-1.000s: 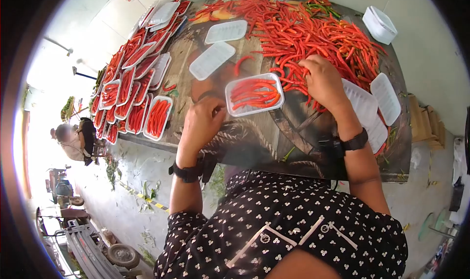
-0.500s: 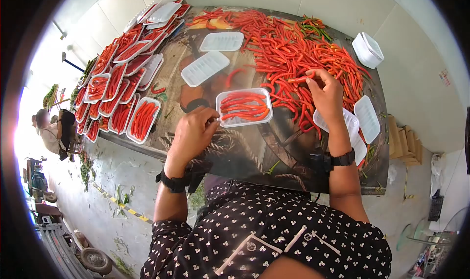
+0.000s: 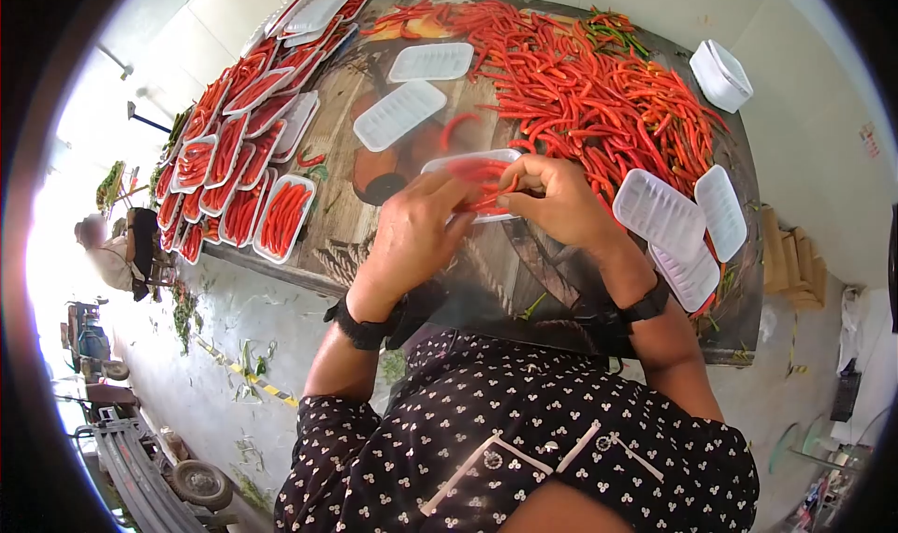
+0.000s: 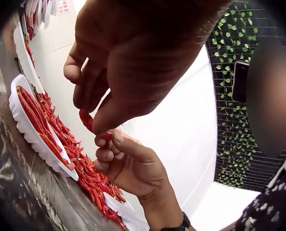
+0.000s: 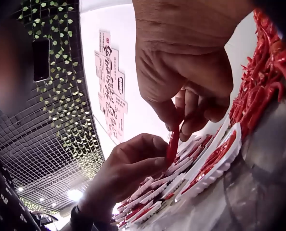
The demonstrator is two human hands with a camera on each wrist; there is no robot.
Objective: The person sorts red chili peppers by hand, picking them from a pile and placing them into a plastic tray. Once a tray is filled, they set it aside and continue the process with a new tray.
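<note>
Left hand [image 3: 416,224], right hand [image 3: 561,201]: fingers pinch red chili [image 5: 172,147], long axis bridging them; white tray [image 4: 30,138] just below.

The left forearm [image 3: 339,365] and the right forearm [image 3: 670,353] extend forward and angle inward, with the left hand [image 3: 418,226] and the right hand [image 3: 563,205] close together. The left hand presents its back to the head camera, fingers bent toward the right. Both wrist views record each hand in a pinch, thumb against curled fingers, the fingertips of one just beside those of the other.
</note>
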